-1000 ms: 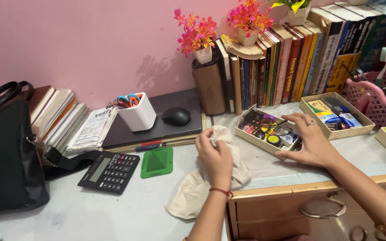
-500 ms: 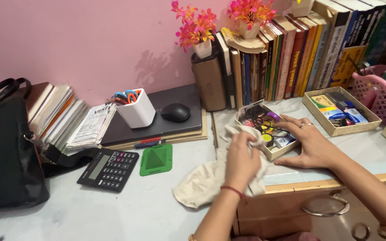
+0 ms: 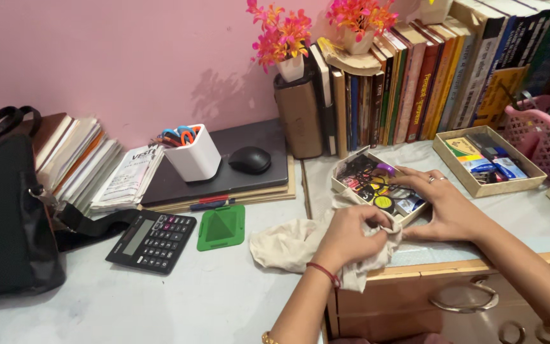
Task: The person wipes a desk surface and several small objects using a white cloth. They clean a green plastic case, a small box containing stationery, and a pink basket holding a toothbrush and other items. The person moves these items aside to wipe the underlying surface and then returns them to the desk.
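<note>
My left hand (image 3: 351, 237) is closed on a cream cloth (image 3: 291, 243) that lies bunched on the desk top, just in front of a small open cardboard box (image 3: 342, 185) filled with several small items. My right hand (image 3: 445, 207) rests flat against the right side of that box, fingers on its rim, a ring on one finger. The cloth trails left from my left hand across the edge of the wooden drawer unit (image 3: 415, 293).
A green stand (image 3: 222, 227), black calculator (image 3: 151, 241), black bag (image 3: 7, 210) and stacked papers (image 3: 90, 169) lie left. A laptop (image 3: 224, 169) carries a mouse (image 3: 249, 160) and white pen cup (image 3: 193, 156). Books (image 3: 428, 76), flower pots, another tray (image 3: 488, 160) and a pink basket (image 3: 542, 127) stand behind.
My left hand has drawn the cloth right and toward me, along the front of the small box. My right hand has stayed against the box, which has shifted slightly.
</note>
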